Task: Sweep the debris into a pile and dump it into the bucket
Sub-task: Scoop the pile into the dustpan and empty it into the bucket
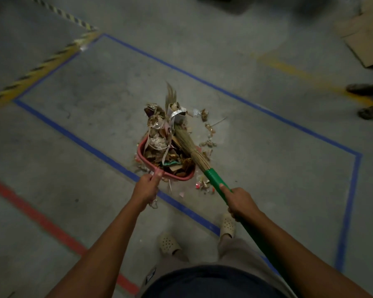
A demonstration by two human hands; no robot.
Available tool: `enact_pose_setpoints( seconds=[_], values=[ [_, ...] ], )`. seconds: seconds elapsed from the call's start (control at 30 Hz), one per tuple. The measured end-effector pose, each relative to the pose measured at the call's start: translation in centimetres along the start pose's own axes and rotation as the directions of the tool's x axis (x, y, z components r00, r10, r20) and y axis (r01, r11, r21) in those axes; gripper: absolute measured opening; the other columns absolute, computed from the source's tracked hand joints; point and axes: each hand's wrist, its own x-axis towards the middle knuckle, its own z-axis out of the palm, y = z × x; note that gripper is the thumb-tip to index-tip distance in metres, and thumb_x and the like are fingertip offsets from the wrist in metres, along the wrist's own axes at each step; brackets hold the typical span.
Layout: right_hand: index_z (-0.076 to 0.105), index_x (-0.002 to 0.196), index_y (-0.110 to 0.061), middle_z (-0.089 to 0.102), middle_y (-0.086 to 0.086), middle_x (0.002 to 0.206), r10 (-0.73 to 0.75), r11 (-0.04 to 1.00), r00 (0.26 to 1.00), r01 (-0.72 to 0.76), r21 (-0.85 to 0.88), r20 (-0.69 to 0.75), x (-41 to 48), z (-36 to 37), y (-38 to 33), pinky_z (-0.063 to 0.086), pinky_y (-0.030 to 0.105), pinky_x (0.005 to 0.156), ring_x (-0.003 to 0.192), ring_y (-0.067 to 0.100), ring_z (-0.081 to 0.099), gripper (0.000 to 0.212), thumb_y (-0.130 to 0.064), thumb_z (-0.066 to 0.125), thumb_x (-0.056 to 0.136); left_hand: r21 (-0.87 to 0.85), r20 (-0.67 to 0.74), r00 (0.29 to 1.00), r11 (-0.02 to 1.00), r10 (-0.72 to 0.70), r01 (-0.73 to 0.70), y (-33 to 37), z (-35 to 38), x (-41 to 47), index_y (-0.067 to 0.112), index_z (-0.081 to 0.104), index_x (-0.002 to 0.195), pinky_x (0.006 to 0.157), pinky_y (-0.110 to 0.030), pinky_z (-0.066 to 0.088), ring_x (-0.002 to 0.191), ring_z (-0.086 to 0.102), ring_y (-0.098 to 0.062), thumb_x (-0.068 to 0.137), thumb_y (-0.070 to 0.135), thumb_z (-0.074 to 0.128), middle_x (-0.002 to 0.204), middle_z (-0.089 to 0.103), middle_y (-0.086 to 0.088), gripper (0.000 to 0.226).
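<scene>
A red dustpan (141, 154) rests on the concrete floor, heaped with paper scraps, cardboard bits and foil debris (166, 138). My left hand (147, 187) grips its handle at the near corner. My right hand (240, 202) is closed around the green handle of a straw broom (191, 147), whose bristles lie across the debris from the right. Loose scraps (209, 134) remain on the floor to the right of the pan and near its front edge. No bucket is in view.
A blue tape rectangle (224, 91) frames the work area. Yellow-black hazard tape (37, 69) runs at the far left, a red line (41, 220) at the near left. Cardboard sheets (366, 35) lie at the top right, beside another person's shoes (362, 89). My own feet (226, 225) stand below.
</scene>
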Motion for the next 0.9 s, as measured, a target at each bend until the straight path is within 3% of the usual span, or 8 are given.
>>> enact_pose_setpoints(
  seconds=[0.17, 0.33, 0.63, 0.9],
  values=[
    [0.061, 0.088, -0.008, 0.062, 0.008, 0.067, -0.058, 0.998, 0.998, 0.057, 0.009, 0.016, 0.1, -2.8, 0.1, 0.049, 0.028, 0.048, 0.05, 0.02, 0.056, 0.061, -0.065, 0.041, 0.097, -0.023, -0.061, 0.998, 1.0, -0.002, 0.001, 1.7, 1.8, -2.3, 0.012, 0.049, 0.072, 0.045, -0.029, 0.036, 0.041, 0.044, -0.015, 0.092, 0.068, 0.05, 0.058, 0.051, -0.007, 0.059],
    [0.062, 0.088, -0.007, 0.061, 0.007, 0.066, -0.101, 0.995, 0.994, 0.102, -0.02, 0.049, 1.1, -6.9, 1.9, 0.049, 0.028, 0.048, 0.05, 0.02, 0.055, 0.061, -0.064, 0.042, 0.097, -0.15, -0.103, 0.994, 0.988, -0.035, 0.02, 3.4, 6.2, -4.6, 0.014, 0.045, 0.075, 0.039, -0.026, 0.03, 0.039, 0.036, -0.012, 0.095, 0.06, 0.052, 0.058, 0.044, -0.007, 0.051],
    [0.059, 0.087, -0.01, 0.062, 0.007, 0.069, -0.183, 0.977, 0.976, 0.194, -0.088, 0.117, 3.2, -14.9, 5.8, 0.048, 0.026, 0.047, 0.051, 0.02, 0.057, 0.056, -0.063, 0.042, 0.097, -0.255, -0.19, 0.978, 0.966, -0.087, 0.036, 6.4, 14.4, -7.8, 0.014, 0.044, 0.072, 0.042, -0.025, 0.026, 0.041, 0.032, -0.013, 0.094, 0.06, 0.053, 0.057, 0.04, -0.007, 0.052],
    [0.061, 0.094, -0.009, 0.061, 0.006, 0.072, -0.208, 0.973, 0.964, 0.222, -0.068, 0.168, 2.1, -16.6, 9.1, 0.047, 0.025, 0.047, 0.051, 0.016, 0.054, 0.056, -0.062, 0.044, 0.097, -0.271, -0.237, 0.964, 0.961, -0.12, 0.053, 7.7, 16.9, -11.9, 0.015, 0.044, 0.068, 0.041, -0.023, 0.025, 0.039, 0.033, -0.013, 0.095, 0.056, 0.055, 0.056, 0.043, -0.007, 0.05]
  ],
)
